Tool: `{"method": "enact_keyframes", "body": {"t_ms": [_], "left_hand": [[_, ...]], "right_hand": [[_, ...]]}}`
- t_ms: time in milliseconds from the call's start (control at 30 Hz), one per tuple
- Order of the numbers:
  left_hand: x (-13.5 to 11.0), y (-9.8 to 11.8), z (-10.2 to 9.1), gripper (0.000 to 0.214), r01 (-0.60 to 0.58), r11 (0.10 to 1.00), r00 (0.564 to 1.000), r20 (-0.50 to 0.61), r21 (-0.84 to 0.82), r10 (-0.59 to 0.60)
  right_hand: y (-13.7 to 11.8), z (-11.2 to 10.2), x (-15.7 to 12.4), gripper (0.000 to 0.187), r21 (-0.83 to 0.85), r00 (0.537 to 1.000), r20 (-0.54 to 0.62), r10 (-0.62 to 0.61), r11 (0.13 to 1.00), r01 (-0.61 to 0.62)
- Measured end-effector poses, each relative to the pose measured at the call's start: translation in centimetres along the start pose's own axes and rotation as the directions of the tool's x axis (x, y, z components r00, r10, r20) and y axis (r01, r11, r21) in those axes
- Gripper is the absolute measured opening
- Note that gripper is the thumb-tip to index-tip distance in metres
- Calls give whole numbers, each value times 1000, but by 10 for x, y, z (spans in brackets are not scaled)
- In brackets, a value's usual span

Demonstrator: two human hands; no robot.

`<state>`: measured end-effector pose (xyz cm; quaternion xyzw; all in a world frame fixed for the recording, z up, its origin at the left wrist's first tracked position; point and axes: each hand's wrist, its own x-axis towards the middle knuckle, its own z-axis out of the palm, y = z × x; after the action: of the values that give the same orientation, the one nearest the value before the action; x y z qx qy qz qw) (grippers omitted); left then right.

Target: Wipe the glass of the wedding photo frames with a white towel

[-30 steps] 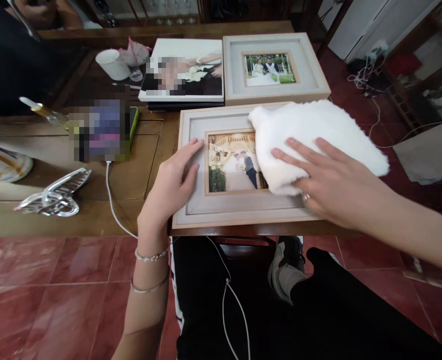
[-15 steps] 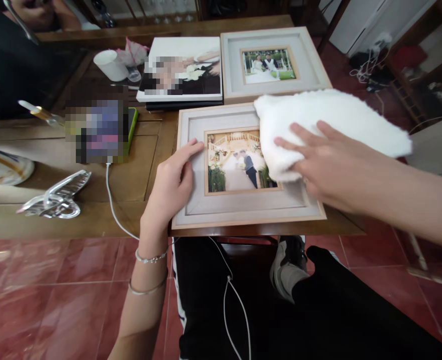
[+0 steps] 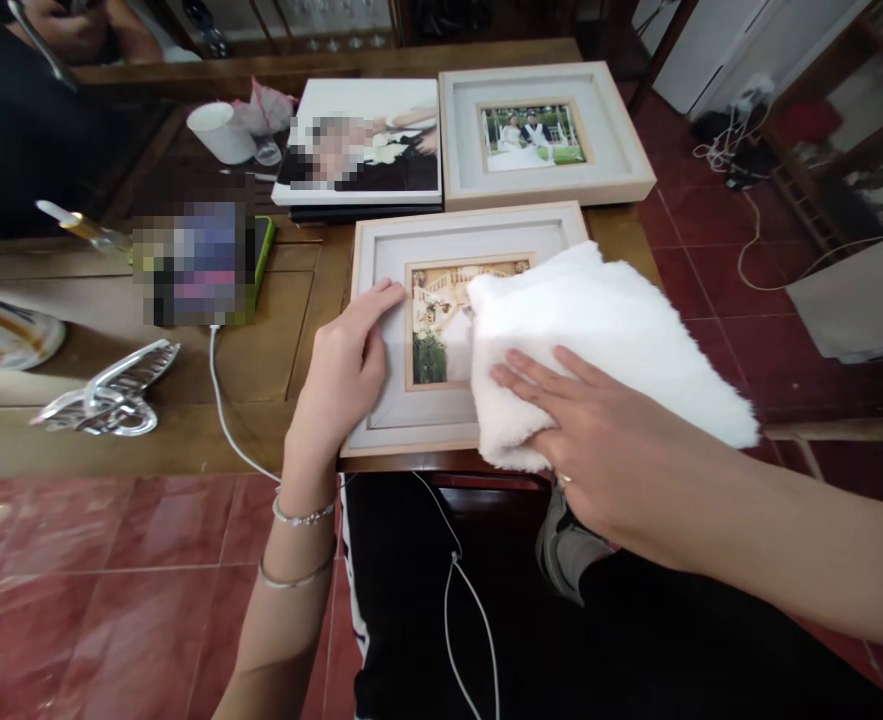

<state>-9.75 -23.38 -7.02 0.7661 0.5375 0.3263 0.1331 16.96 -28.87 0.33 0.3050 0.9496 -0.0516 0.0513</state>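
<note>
A picture frame with a pale, whitish border and light wood edges lies flat at the table's front edge, a wedding photo inside it. My left hand holds the frame's left side, index finger stretched over the border and thumb on top. Under my right hand is a fluffy white cloth, gripped and pressed against the frame's right half. The cloth covers the right part of the photo and hangs past the frame's right side.
Behind lie a second picture frame and a white photo panel. To the left are a charging phone, its white cable, a clear hair claw, a white cup and a dropper.
My right hand has moved the cloth toward me and slightly left across the frame, covering more of the photo and baring the frame behind. My left hand has stayed in place.
</note>
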Motion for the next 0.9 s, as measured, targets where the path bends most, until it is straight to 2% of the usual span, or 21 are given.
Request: {"method": "enact_keyframes", "body": {"t_ms": [200,300,400,500,600,700,767,833,900], "left_hand": [[1,2,0,47,21,999,1000,-2,-25,-21],[1,3,-1,48,31,998,1000,4,-49,-31],[1,1,-2,49,32,998,999,11,-55,-32],[1,0,-1,50,24,999,1000,18,-47,-23],[2,-1,0,48,-8,998,1000,24,-60,10],[2,-2,1,48,-61,995,998,21,-83,63],[3,-2,1,46,-83,993,996,13,-89,85],[3,-3,1,45,-91,992,996,-2,-91,92],[3,-3,0,46,-90,991,996,-15,-96,89]], "right_hand": [[-32,-2,49,37,10,996,4,-88,996,88],[-48,-2,62,45,-78,997,-34,-76,994,73],[-49,0,66,49,-123,994,-78,-73,990,63],[-27,4,67,41,-67,997,-71,-43,997,38],[13,7,74,42,-5,994,-57,95,995,-95],[52,4,93,52,45,971,-156,179,984,-174],[69,-2,115,50,46,966,-225,129,992,-122],[75,-9,139,45,-3,968,-252,12,1000,-13],[74,-15,162,43,-81,976,-190,-107,992,92]]}}
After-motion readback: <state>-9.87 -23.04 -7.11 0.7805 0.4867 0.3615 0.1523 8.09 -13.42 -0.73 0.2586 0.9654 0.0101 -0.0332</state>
